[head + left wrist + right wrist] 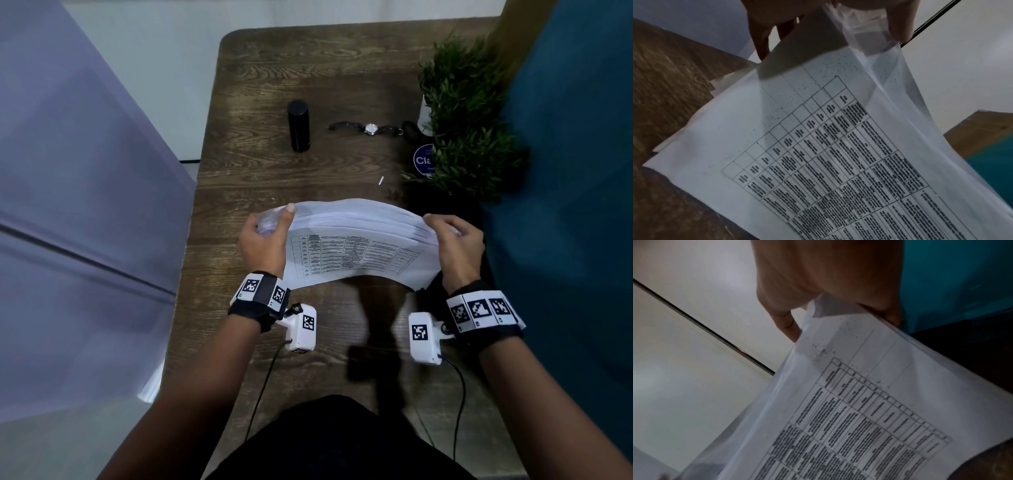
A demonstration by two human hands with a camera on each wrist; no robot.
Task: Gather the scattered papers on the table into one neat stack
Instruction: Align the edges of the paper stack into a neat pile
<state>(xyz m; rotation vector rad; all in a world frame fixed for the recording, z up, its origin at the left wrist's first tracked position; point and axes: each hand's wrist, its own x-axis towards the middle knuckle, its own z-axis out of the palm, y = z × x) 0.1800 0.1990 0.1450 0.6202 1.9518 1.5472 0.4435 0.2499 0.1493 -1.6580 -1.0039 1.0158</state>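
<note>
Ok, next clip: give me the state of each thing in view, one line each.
paper stack: gathered, held upright on its long edge, bowed, edges not yet flush.
left hand: grips the stack's left end, thumb on top.
right hand: grips the stack's right end.
black cylinder: upright on the table, apart from the papers.
wristwatch: lying flat, strap spread out.
potted plant: upright at the table's right edge.

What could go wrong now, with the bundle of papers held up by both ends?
1. The white printed paper stack bows between the left hand and right hand; loose sheets might slip out.
2. Edges look staggered in the left wrist view, so the stack may end up uneven.
</note>
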